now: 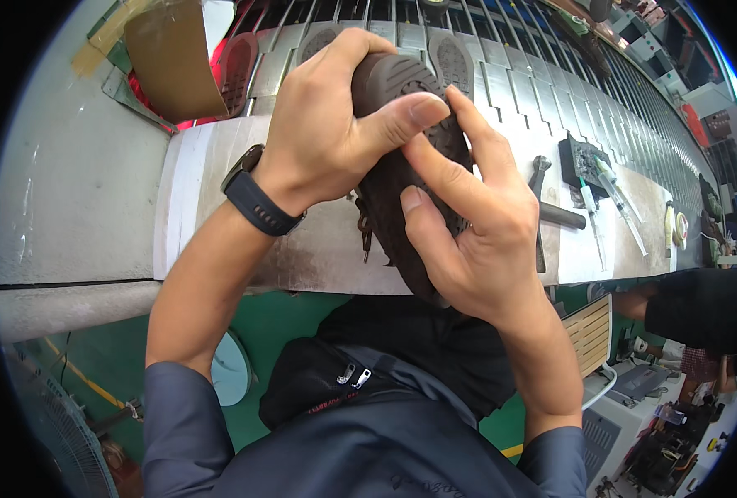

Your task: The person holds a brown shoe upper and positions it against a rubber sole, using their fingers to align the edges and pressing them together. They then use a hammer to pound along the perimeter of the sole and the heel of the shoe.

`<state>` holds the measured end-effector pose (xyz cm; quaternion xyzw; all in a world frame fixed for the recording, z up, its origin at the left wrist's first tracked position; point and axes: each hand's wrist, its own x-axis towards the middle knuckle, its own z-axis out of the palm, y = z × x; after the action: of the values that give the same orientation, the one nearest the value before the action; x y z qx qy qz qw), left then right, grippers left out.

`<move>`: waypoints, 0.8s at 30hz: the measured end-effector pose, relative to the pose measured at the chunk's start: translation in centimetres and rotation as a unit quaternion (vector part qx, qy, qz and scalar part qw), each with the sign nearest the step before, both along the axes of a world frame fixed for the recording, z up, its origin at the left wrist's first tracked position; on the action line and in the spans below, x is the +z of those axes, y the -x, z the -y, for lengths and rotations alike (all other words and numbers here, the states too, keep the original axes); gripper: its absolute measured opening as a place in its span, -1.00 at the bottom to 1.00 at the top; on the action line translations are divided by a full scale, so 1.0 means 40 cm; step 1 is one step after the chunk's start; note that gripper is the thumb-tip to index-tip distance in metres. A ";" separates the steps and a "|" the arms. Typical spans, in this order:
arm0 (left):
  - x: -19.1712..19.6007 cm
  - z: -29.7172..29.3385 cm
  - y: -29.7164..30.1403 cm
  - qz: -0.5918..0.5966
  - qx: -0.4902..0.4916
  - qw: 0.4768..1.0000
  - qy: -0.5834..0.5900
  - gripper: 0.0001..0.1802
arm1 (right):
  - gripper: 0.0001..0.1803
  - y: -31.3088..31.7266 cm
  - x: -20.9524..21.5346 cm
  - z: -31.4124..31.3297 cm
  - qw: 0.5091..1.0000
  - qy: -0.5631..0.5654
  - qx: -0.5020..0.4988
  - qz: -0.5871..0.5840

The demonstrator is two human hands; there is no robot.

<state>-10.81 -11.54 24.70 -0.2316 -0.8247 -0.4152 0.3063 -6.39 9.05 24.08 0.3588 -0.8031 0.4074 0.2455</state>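
A dark brown shoe [395,76] is held up over the work table, its treaded sole turned toward me. My left hand [323,124], with a dark watch on the wrist, is closed round the heel end, and its thumb lies across the sole. My right hand [493,212] has its fingers bent against the sole's side and middle. Its thumb rests on the sole lower down. The thumb and fingertips of both hands come close together near the sole's middle. A brown lace [366,230] dangles beside the shoe. Much of the upper is hidden.
Behind the table runs a metal slatted conveyor [518,91] with several loose soles [453,62]. To the right lie a hammer [562,217], a long metal tool [540,178], syringes [592,217] and a black block [569,162]. A cardboard piece [173,62] stands left. Another person [700,315] is at far right.
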 end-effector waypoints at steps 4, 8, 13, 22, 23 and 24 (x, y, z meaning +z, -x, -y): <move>0.050 0.002 -0.025 -0.019 -0.050 0.998 0.020 -0.42 | -0.43 -0.015 0.033 -0.040 0.998 0.021 0.042 0.046; 0.129 0.001 -0.041 -0.243 -0.102 0.950 0.169 -0.17 | -0.31 -0.034 0.059 -0.053 0.970 0.219 0.093 0.045; 0.124 -0.025 -0.114 -0.164 -0.140 0.970 0.110 -0.40 | -0.46 -0.054 0.107 -0.073 0.968 0.232 0.056 0.082; 0.117 -0.033 -0.153 -0.206 -0.103 0.961 0.152 -0.25 | -0.62 -0.057 0.167 -0.094 0.982 0.109 0.135 0.080; 0.118 -0.034 -0.155 -0.212 -0.102 0.959 0.160 -0.28 | -0.62 -0.056 0.162 -0.094 0.982 0.110 0.134 0.078; 0.124 -0.038 -0.163 -0.211 -0.099 0.959 0.160 -0.32 | -0.62 -0.052 0.153 -0.090 0.983 0.118 0.134 0.050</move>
<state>-4.31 -10.03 29.67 -0.4409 -0.7698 -0.2476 0.3895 -4.30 12.65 30.21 0.4109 -0.7054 0.5459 0.1887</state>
